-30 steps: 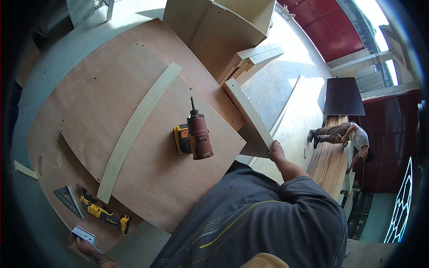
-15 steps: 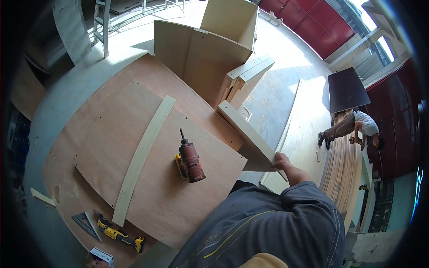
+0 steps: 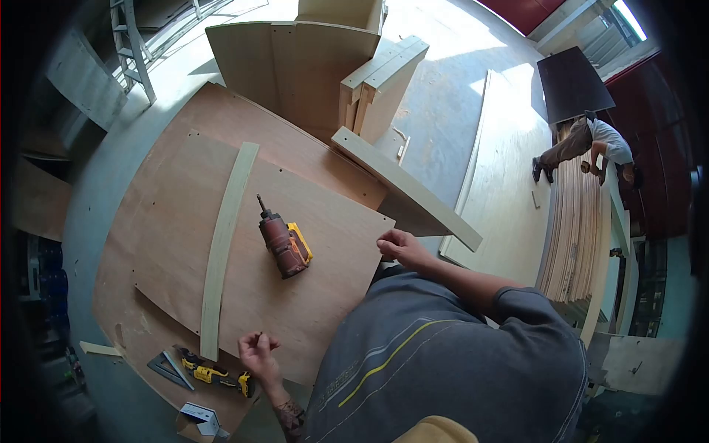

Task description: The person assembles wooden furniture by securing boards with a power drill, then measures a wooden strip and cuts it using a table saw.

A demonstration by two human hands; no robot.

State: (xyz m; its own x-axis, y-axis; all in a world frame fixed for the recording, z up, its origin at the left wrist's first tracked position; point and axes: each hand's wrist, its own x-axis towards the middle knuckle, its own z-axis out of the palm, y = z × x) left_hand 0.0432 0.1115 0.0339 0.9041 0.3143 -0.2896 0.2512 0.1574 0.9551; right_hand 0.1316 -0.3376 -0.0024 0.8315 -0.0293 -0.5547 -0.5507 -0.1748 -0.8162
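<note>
My left hand [image 3: 258, 353] is above the near edge of the plywood panel [image 3: 325, 221], its fingers curled into a pinch; what they hold, if anything, is too small to make out. My right hand [image 3: 399, 245] is closed beside the panel's right corner, fingers bent inward and their contents hidden. Between the hands and a pale wooden strip [image 3: 227, 251] lying across the panel is a red impact driver [image 3: 283, 245] with a yellow battery. Just beyond my right hand, a long narrow board [image 3: 406, 188] rests on edge.
Near my left hand are a yellow cordless multi-tool [image 3: 210, 373], a triangular square [image 3: 170, 369] and an open white box [image 3: 199, 419]. A plywood cabinet piece [image 3: 310, 74] stands ahead. At right, a co-worker [image 3: 583, 144] bends over stacked sheets [image 3: 572, 236].
My left hand has come out of the white box and moved over the panel's near edge. My right hand has let go of the narrow board and moved left. The view has shifted.
</note>
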